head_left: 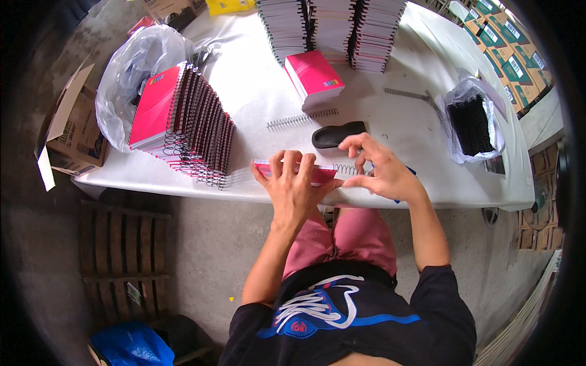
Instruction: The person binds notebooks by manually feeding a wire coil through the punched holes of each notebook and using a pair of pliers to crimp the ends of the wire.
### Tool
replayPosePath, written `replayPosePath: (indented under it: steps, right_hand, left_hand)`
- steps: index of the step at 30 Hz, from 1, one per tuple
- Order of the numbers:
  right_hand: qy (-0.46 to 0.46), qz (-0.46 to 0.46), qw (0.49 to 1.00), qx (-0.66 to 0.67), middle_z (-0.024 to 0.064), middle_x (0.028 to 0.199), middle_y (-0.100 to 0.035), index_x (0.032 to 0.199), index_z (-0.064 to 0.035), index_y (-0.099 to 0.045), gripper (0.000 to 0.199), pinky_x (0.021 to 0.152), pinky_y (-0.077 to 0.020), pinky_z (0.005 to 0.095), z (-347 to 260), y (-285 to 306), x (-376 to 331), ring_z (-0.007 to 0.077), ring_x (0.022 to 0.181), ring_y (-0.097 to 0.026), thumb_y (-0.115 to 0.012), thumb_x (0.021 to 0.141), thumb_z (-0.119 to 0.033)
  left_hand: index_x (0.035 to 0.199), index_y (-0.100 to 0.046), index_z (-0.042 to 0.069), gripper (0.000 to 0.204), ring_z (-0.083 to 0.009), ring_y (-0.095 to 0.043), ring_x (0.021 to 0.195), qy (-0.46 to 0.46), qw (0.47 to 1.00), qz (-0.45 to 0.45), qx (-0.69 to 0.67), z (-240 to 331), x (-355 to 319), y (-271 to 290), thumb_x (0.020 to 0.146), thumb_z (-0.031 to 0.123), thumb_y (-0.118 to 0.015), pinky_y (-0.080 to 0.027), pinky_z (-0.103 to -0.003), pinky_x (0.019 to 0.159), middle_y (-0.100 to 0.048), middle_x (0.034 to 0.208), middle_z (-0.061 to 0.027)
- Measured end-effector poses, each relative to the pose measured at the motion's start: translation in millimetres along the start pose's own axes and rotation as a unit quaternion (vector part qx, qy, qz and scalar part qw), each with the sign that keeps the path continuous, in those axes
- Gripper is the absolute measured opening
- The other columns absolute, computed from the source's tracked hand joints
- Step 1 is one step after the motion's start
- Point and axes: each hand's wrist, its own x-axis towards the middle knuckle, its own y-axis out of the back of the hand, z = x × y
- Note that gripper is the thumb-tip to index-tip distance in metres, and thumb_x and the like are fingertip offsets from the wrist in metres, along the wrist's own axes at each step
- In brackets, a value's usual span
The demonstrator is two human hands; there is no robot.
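Observation:
At the near edge of the table, my left hand (290, 186) grips a pink notebook (325, 175) held on its edge, fingers over the top. A metal spiral coil (345, 169) sticks out from the notebook's right end. My right hand (387, 173) is closed around this coil, thumb low and index finger raised; its exact contact is partly hidden. Just beyond lies a dark, rounded block-like object (337, 135). Another loose coil (302, 119) rests farther back. Something blue (411, 171) shows partly behind my right hand.
Spiral-bound red notebooks (155, 110) are stacked at left beside a plastic bag (116, 104) and open carton (76, 131). A pink-covered stack (314, 76) stands before tall notebook piles (329, 30). At right are linked coils (406, 93), a bag of black coils (469, 125) and boxes (510, 55).

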Motion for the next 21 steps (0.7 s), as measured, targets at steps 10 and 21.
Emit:
replayPosePath:
  steps: [10, 21]
  right_hand:
    - [-0.01, -0.041, 0.979, -0.2, 0.0072, 0.106, -0.058, 0.114, -0.0093, -0.056, 0.031, 0.076, -0.0465, 0.0312, 32, 11, 22, 0.0206, 0.097, -0.057, -0.054, 0.083, -0.007]
    - [0.022, -0.104, 0.936, 0.335, 0.0121, 0.089, -0.068, 0.089, 0.0038, -0.068, 0.028, 0.078, -0.0474, 0.0269, 47, 23, 37, 0.0139, 0.088, -0.061, -0.062, 0.063, 0.012]
  left_hand:
    - [0.079, -0.059, 0.011, 0.052, -0.0269, -0.047, 0.092, 0.008, 0.998, -0.002, -0.055, -11, -2, 2, 0.053, 0.052, -0.077, -0.037, -0.042, 0.08, -0.053, 0.089, -0.0055]
    - [0.072, -0.051, 0.005, 0.056, -0.0311, -0.045, 0.093, -0.009, 0.993, 0.003, -0.114, -16, 3, 5, 0.054, 0.05, -0.079, -0.036, -0.043, 0.082, -0.051, 0.089, -0.0109]
